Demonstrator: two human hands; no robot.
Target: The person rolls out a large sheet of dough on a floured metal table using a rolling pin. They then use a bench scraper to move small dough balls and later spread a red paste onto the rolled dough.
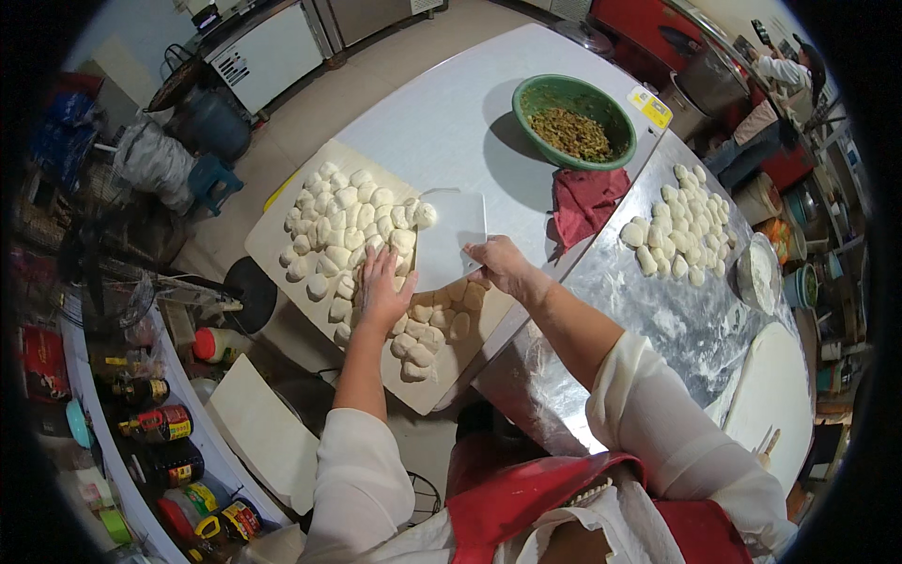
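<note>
My right hand [502, 266] grips the near right edge of a flat, whitish plastic sheet [451, 247], perhaps a dough scraper. The sheet is over the right part of a pale wooden board [444, 391]. One dough ball [425, 214] overlaps its far left corner. Against its left side sit many floured dough pieces [345, 218], packed close together. My left hand [385, 289] rests among them with its fingers apart, touching several but holding none. More dough pieces [419, 345] lie in shadow on the near side of the sheet.
On the white table are a green bowl [528, 134] of chopped filling and a red cloth [586, 201]. The floured metal table [620, 310] holds more dough pieces [687, 225], a metal bowl of flour [760, 271] and a large white slab [771, 395]. Another person [782, 92] stands far right.
</note>
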